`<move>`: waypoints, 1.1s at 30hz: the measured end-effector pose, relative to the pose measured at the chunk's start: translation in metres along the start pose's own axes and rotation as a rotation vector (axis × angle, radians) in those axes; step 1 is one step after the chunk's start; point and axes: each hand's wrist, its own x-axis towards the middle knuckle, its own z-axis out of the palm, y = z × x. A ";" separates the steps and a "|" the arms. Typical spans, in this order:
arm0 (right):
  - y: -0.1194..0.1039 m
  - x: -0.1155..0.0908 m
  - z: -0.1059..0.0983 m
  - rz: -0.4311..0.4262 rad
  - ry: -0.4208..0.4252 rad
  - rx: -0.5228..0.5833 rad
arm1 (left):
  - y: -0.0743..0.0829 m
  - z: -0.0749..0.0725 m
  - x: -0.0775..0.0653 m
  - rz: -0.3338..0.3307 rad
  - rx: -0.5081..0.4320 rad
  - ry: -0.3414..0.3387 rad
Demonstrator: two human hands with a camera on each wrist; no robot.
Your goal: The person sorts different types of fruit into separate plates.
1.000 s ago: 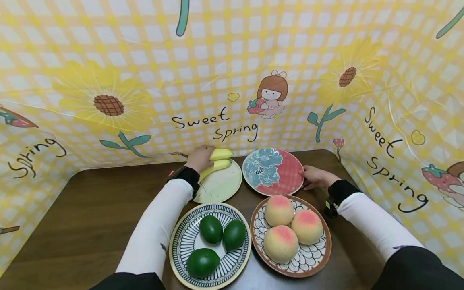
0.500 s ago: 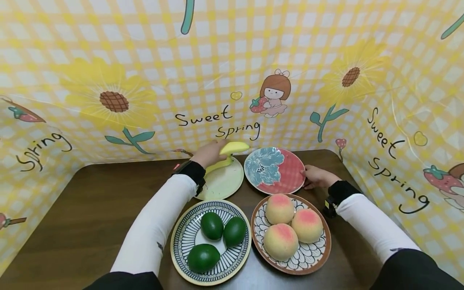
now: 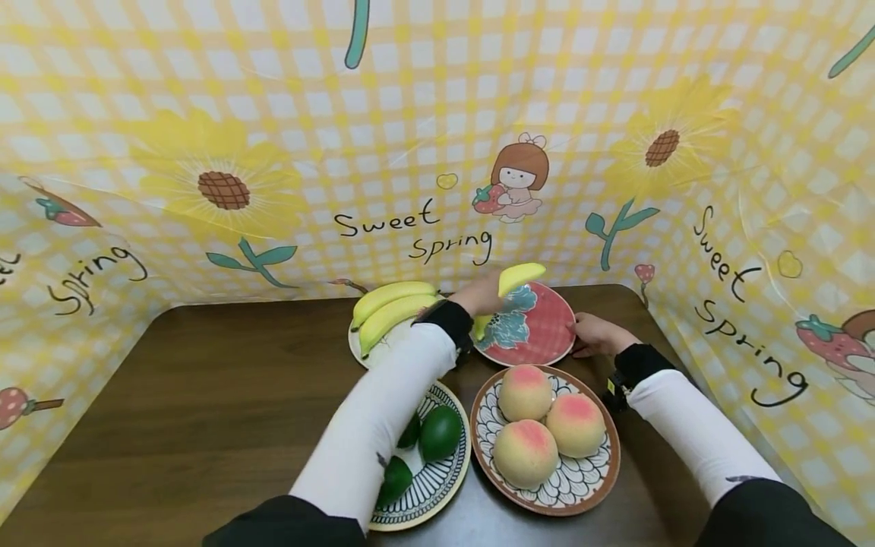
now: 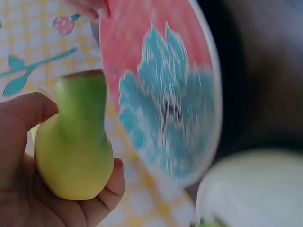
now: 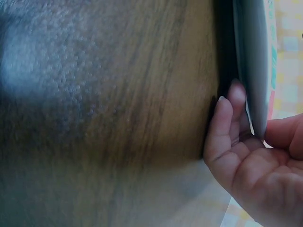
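Over the left part of the red plate with a blue flower [image 3: 540, 330], my left hand [image 3: 481, 292] holds a banana [image 3: 522, 277]. In the left wrist view, fingers and thumb curl round that banana [image 4: 75, 146], its green stem end toward the camera. My right hand [image 3: 600, 334] pinches the red plate's right rim; in the right wrist view the thumb is on top and the fingers are under the plate's edge [image 5: 258, 71]. Left of the red plate, two bananas [image 3: 393, 311] lie on a pale plate [image 3: 358, 351], partly hidden by my left arm.
A brown-rimmed plate [image 3: 595, 497] with three peaches [image 3: 525, 453] stands in front of the red plate. Beside it, a blue-patterned plate [image 3: 437, 494] carries green fruits [image 3: 440, 433], partly covered by my left sleeve. A yellow checked cloth [image 3: 383, 152] rises behind the table [image 3: 171, 410].
My left hand has lifted one banana off the pale plate and carried it right, over the red plate. Two bananas are now uncovered on the pale plate. The right hand keeps its hold.
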 end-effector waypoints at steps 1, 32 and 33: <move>0.000 0.000 0.000 0.000 0.000 0.005 | 0.004 0.006 0.005 -0.007 -0.025 -0.009; 0.003 0.008 0.001 0.035 0.078 0.005 | -0.003 0.066 0.035 -0.164 -0.087 -0.093; 0.003 0.007 0.001 0.034 0.076 0.003 | -0.002 0.067 0.036 -0.166 -0.079 -0.092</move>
